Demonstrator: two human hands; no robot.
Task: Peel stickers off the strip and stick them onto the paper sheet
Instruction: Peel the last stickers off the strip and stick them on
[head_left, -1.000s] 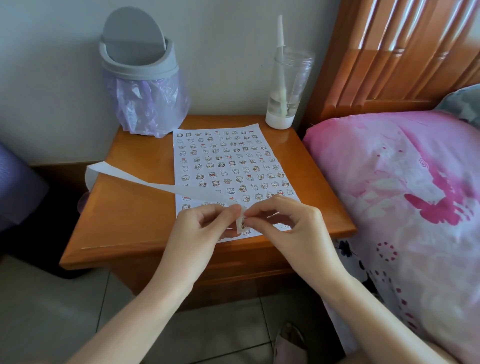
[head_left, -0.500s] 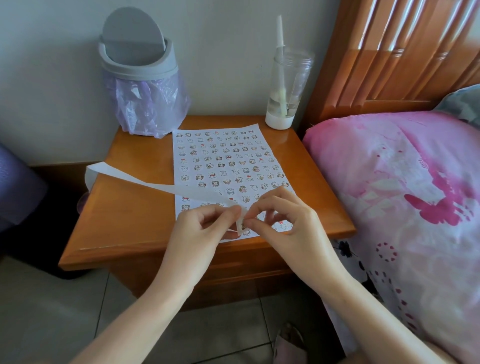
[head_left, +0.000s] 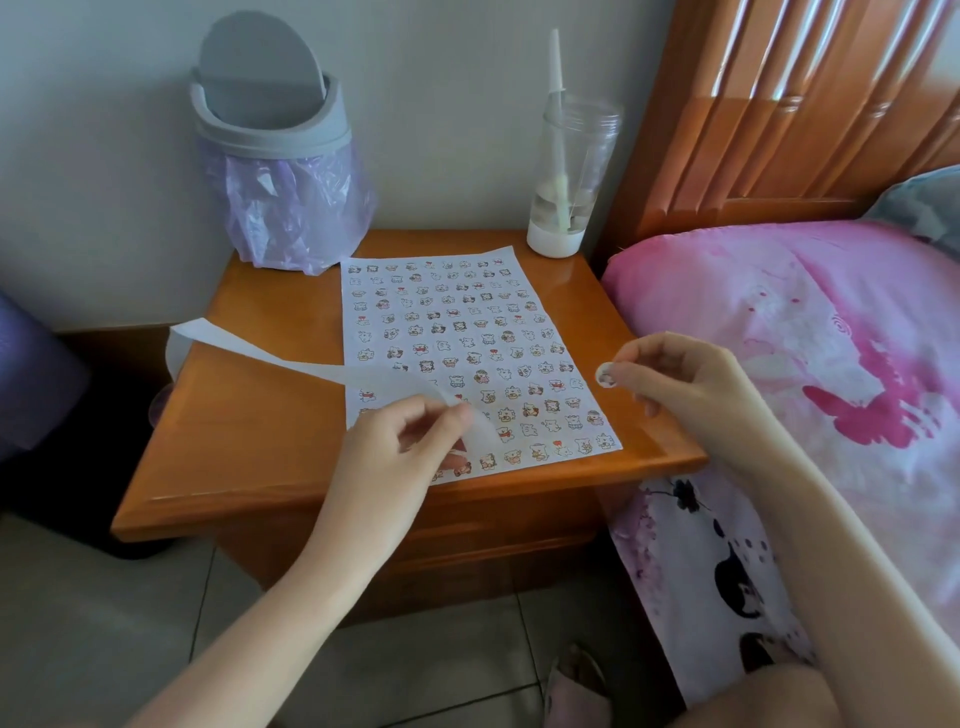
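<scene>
A white paper sheet (head_left: 447, 291) covered with several rows of small cartoon stickers lies on the wooden nightstand (head_left: 249, 441). My left hand (head_left: 395, 452) pinches the near end of a long white backing strip (head_left: 270, 356), which runs up and left past the nightstand's left edge. My right hand (head_left: 680, 379) is raised over the nightstand's right side and pinches one small round sticker (head_left: 605, 374) between thumb and forefinger, just right of the sheet's edge.
A grey swing-lid bin (head_left: 270, 119) with a purple bag stands at the back left. At the back right a clear bottle (head_left: 569, 171) holds a straw. A bed with a pink cover (head_left: 810, 364) borders the nightstand's right side.
My hands were together at the strip's end. My right hand has since pulled away to the right, carrying a peeled sticker. My left hand still holds the strip.
</scene>
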